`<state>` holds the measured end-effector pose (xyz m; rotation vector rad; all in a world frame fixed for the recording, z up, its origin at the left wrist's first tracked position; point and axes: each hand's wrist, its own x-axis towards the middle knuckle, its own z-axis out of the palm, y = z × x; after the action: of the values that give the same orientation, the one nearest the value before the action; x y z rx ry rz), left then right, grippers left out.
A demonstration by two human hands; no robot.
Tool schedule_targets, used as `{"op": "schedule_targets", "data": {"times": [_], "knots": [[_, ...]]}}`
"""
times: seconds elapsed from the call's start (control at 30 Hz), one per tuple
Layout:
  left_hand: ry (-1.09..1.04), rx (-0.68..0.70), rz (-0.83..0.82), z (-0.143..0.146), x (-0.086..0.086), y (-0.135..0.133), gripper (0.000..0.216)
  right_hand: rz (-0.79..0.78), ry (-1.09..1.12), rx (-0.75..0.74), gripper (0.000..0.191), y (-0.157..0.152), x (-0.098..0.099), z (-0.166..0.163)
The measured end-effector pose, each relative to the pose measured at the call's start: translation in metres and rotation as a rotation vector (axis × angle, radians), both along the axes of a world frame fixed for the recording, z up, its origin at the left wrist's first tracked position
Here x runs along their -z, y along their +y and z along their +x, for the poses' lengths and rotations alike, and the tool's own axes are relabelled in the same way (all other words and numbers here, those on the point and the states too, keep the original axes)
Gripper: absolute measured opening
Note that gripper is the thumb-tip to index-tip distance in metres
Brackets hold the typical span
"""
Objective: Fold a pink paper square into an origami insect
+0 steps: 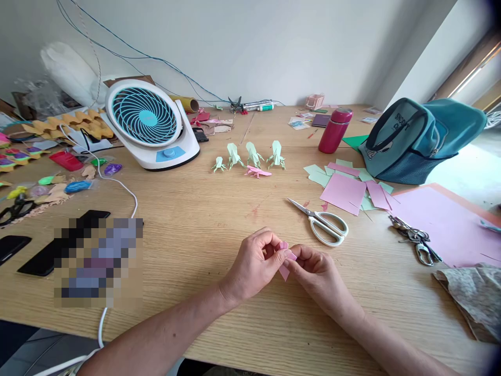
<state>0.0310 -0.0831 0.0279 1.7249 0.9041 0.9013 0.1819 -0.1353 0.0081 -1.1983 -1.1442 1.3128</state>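
Between my two hands is a small folded piece of pink paper [285, 272], held a little above the wooden table. My left hand [256, 261] pinches it between thumb and fingers from the left. From the other side my right hand [317, 271] grips its right edge with thumb and forefinger. Fingers cover much of the paper, so its full shape is hidden. White-handled scissors [327, 228] lie just beyond my right hand, blades pointing away to the left. Farther back stand several pale green folded-paper figures [254, 154], with a pink folded-paper figure [257, 172] in front of them.
Pink and green paper sheets [343, 192] lie at right, near keys [417, 237] and a teal bag [418, 141]. A magenta bottle [335, 130] stands behind them. At left are a fan [151, 122], its white cable [121, 183] and a blurred-out object [102, 261].
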Motion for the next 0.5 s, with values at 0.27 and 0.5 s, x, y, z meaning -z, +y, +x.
{"op": "schedule_targets", "data": {"times": [0.27,0.5], "knots": [[0.056,0.021,0.062,-0.0044,0.0069,0.0011,0.027,-0.028,-0.032,-0.035,0.037,-0.003,0.004,-0.0035],[-0.026,0.02,0.028,-0.0051,0.0097,0.0021,0.017,-0.061,-0.017,-0.007,0.04,-0.0015,0.0013,-0.0049]]}}
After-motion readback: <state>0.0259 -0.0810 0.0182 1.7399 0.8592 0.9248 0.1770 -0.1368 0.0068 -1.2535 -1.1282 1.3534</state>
